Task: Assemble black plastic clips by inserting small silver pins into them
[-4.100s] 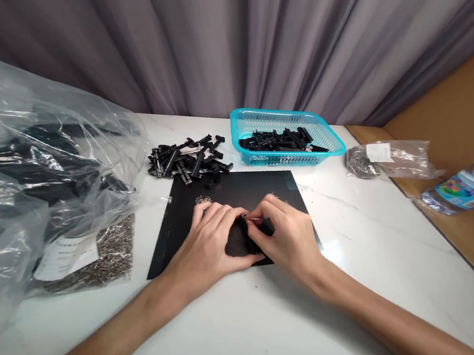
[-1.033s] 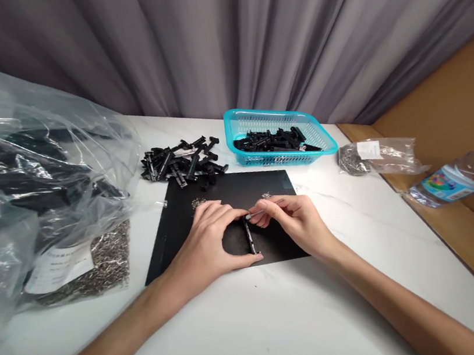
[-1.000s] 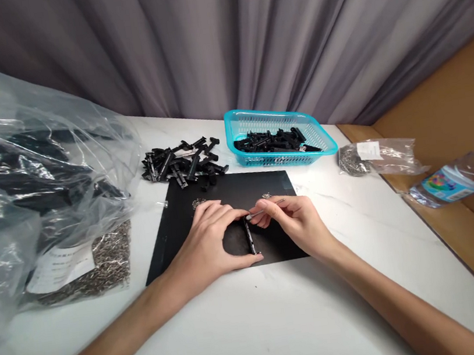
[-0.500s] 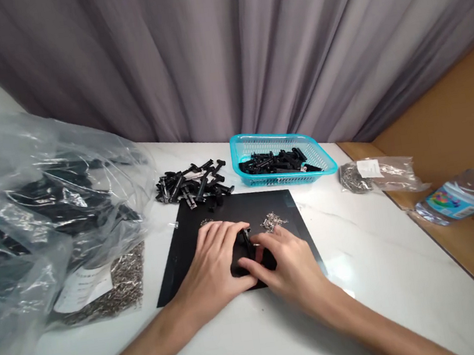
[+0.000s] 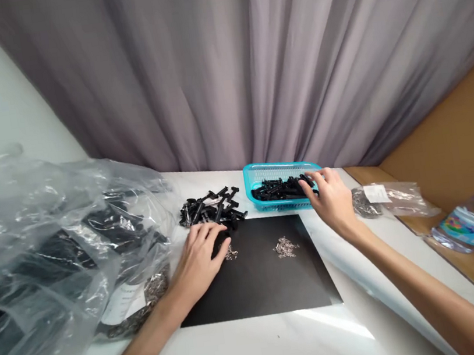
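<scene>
My right hand (image 5: 331, 198) reaches over the right end of a turquoise basket (image 5: 250, 180) of black plastic parts, thumb and fingers closed on one black part (image 5: 307, 180) at the top of the heap. My left hand (image 5: 199, 259) lies on the left edge of a black mat (image 5: 260, 283), fingers stretched out and open. Its fingertips touch the near edge of a loose pile of black parts (image 5: 212, 209). Two small heaps of metal clips sit on the mat, one (image 5: 230, 253) by my left fingers, the other (image 5: 285, 247) in the middle.
A large clear plastic bag (image 5: 30, 247) of black parts fills the left side, with a bag of metal pieces (image 5: 149, 289) under it. A small bag of metal pieces (image 5: 383, 198) and a plastic bottle (image 5: 468, 224) lie to the right by brown cardboard (image 5: 455, 135). A grey curtain hangs behind.
Both hands left the part they held together on the mat. My right hand carried it up to the basket; my left hand slid to the loose pile. The view tilted upward.
</scene>
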`<action>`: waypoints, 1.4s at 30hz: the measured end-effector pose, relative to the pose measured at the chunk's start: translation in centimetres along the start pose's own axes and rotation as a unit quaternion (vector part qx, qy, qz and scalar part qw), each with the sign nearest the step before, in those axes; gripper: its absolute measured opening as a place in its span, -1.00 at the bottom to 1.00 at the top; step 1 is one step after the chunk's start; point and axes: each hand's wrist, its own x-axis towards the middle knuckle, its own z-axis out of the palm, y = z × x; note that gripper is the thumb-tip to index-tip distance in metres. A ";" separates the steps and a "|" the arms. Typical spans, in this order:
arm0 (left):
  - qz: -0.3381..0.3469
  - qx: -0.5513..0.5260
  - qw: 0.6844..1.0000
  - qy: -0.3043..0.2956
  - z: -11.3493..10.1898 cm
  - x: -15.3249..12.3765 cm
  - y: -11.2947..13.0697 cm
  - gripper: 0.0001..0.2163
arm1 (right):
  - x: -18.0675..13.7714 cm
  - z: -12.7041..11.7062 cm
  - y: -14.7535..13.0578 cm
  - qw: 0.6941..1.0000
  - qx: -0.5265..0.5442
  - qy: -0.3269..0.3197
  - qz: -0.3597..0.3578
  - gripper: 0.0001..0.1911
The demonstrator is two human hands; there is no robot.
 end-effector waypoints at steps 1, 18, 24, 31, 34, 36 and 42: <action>0.001 -0.003 1.000 -0.007 0.1 0.0 0.2 -0.77 | -0.6 0.1 -0.4 1.000 0.013 -0.009 -0.018 -0.65; 0.028 0.099 0.994 0.023 1.3 -0.6 -0.5 -0.80 | -1.1 6.1 -14.7 0.957 0.121 -0.258 -0.058 -0.72; 0.030 0.108 0.993 0.029 1.2 -0.5 -0.6 -0.82 | -1.1 6.7 -14.3 0.957 0.157 -0.243 -0.025 -0.84; 0.024 0.107 0.994 0.029 1.3 -0.6 -0.5 -0.82 | -1.1 4.9 -13.2 0.957 0.189 -0.218 0.005 -0.88; 0.015 0.107 0.994 0.032 1.4 -0.6 -0.5 -0.82 | -1.0 3.1 -12.3 0.958 0.215 -0.191 0.005 -0.88; 0.011 0.104 0.994 0.036 1.2 -0.6 -0.2 -0.81 | -1.3 1.8 -11.6 0.955 0.255 -0.152 0.005 -0.86; 0.035 -0.008 0.997 0.065 -0.1 -0.7 1.9 -0.48 | -4.8 -1.7 -10.6 0.889 0.401 -0.208 0.072 -0.84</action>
